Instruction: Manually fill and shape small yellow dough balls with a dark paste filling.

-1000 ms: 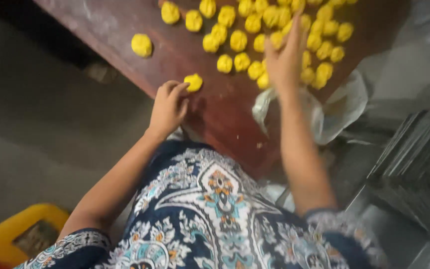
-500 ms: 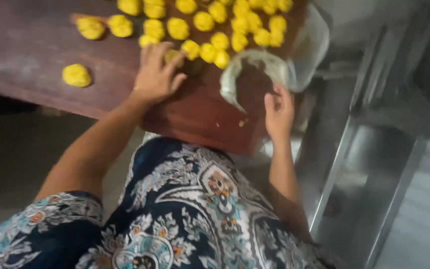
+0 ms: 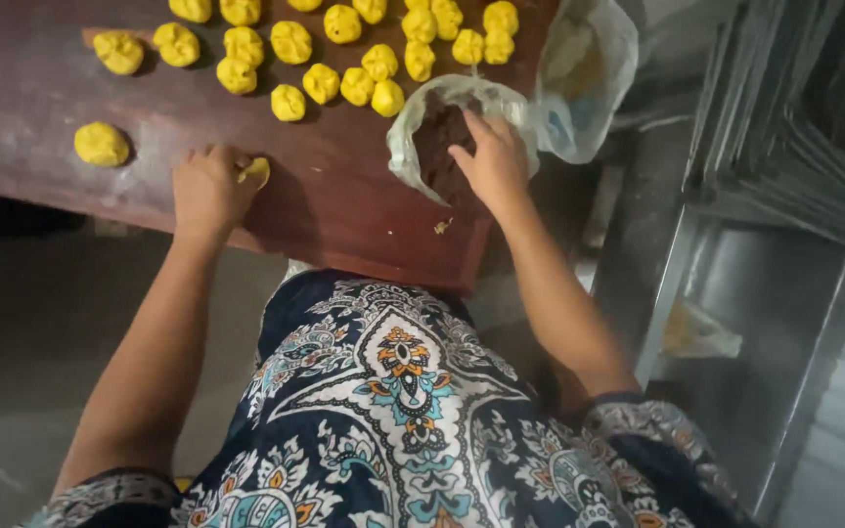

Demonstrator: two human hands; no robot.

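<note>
My left hand (image 3: 209,186) rests on the dark red wooden table (image 3: 344,196), its fingers curled on a flattened piece of yellow dough (image 3: 255,172). My right hand (image 3: 489,161) reaches into a clear plastic bag (image 3: 413,122) that holds a dark brown filling (image 3: 437,137); its fingers are in the filling and partly hidden. Several yellow dough balls (image 3: 323,82) lie in rows on the far part of the table, and one ball (image 3: 102,144) sits apart at the left.
A second clear plastic bag (image 3: 584,73) lies at the table's right corner. Stacked metal trays (image 3: 794,127) and a shiny metal surface (image 3: 755,323) stand to the right. My patterned blue dress (image 3: 393,420) fills the foreground. Grey floor lies to the left.
My right hand has moved from the table's edge into the bag of brown filling. My left hand has slid left and nearer with the dough piece. The camera view has shifted.
</note>
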